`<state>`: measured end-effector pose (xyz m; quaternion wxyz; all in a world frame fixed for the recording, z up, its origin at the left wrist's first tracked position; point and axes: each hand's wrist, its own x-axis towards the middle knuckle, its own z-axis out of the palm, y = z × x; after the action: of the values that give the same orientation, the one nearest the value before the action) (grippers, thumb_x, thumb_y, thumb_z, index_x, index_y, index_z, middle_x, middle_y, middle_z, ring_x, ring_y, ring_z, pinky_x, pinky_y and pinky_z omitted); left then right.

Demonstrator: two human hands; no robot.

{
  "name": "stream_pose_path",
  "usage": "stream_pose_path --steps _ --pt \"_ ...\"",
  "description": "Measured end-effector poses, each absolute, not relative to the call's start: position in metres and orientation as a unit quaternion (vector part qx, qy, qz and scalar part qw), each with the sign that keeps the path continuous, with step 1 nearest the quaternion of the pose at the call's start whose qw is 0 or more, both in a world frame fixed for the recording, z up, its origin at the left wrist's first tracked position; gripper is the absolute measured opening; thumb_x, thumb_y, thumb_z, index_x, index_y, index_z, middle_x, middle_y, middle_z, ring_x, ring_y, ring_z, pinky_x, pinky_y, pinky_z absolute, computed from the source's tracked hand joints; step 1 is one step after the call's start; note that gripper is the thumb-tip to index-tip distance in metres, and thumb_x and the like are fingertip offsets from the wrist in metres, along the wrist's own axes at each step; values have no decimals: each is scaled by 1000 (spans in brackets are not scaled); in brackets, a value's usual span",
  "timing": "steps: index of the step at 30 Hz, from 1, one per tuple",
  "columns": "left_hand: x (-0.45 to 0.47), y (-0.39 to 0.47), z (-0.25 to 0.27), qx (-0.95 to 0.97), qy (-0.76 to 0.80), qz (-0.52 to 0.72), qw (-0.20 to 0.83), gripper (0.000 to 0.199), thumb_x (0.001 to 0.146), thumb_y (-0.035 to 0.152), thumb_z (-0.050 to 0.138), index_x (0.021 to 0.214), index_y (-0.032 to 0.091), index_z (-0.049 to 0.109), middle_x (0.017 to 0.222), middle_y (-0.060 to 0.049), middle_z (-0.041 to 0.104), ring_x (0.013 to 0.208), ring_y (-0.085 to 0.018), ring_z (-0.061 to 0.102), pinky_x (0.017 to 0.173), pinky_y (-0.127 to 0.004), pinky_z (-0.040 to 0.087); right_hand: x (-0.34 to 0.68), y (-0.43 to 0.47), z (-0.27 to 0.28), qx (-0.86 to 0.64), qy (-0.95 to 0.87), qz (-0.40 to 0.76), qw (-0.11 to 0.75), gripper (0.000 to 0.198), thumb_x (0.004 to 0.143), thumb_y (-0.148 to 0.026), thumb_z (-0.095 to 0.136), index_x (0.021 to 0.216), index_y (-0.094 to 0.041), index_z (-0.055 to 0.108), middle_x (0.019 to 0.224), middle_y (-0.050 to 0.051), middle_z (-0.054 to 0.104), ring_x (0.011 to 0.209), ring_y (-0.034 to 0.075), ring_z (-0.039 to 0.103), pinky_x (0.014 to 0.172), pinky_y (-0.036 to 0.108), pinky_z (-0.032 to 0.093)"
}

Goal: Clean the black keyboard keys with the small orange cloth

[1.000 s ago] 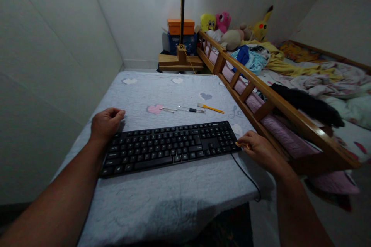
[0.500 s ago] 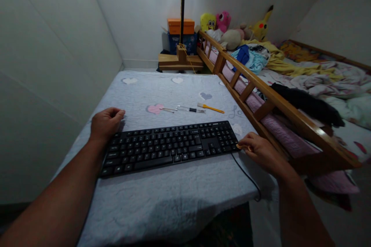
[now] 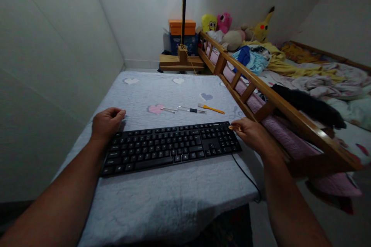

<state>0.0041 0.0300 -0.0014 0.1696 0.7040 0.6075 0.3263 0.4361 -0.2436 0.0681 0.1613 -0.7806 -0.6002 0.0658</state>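
A black keyboard (image 3: 171, 144) lies at a slight slant on the cloth-covered table, its cable running off the near right side. My right hand (image 3: 251, 133) pinches a small tan, folded-looking piece (image 3: 235, 127) against the keys at the keyboard's upper right; what it is made of I cannot make out. Just past the keyboard's left end, my left hand (image 3: 106, 125) rests on the cover with its fingers curled closed and nothing visible in them. Beyond the keyboard lie several cotton swabs (image 3: 168, 110), a wire keycap puller (image 3: 191, 110) with a black grip, and a yellow-handled brush (image 3: 213, 109).
A pale blue quilted cover with hearts (image 3: 162, 197) drapes the table. Along the right runs a wooden bed rail (image 3: 246, 73), with bedding and plush toys (image 3: 223, 23) behind it. At the back stand a wooden stand base (image 3: 182, 60) and an orange box (image 3: 182, 27).
My right hand has moved up and left with the tan piece, from the keyboard's lower right corner to its upper right keys. My left hand has stayed in place.
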Motion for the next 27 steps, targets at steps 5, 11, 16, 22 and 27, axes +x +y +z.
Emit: stream_pose_path --steps 5,11,16,22,27 --pt "4 28 1 704 611 322 169 34 75 48 56 78 17 69 71 -3 68 69 -18 62 66 -27 44 439 -236 56 -781 -601 54 164 22 84 -13 57 91 -18 77 87 7 65 82 18 63 75 28 47" --pt "7 24 6 699 616 320 174 33 75 47 56 79 17 69 73 -3 68 70 -18 62 66 -27 44 439 -251 60 -771 -616 85 138 22 84 -12 58 93 -19 77 91 7 65 81 16 63 76 26 48" --pt "8 23 6 696 619 319 176 33 74 47 56 79 17 69 73 -3 68 70 -18 62 66 -27 43 434 -267 67 -774 -614 109 113 25 82 -9 57 92 -20 77 91 7 66 83 17 64 75 26 48" --pt "6 26 2 697 616 321 176 35 73 49 55 78 17 69 71 -2 65 69 -17 61 66 -27 41 432 -285 62 -772 -615 127 102 26 82 -10 55 93 -20 77 92 7 64 82 18 64 76 28 48" --pt "4 29 -2 696 616 324 175 37 73 50 55 81 17 70 72 -2 66 69 -17 61 66 -27 41 429 -300 60 -765 -614 158 116 28 81 -10 52 93 -20 76 92 6 63 81 17 63 75 27 47"
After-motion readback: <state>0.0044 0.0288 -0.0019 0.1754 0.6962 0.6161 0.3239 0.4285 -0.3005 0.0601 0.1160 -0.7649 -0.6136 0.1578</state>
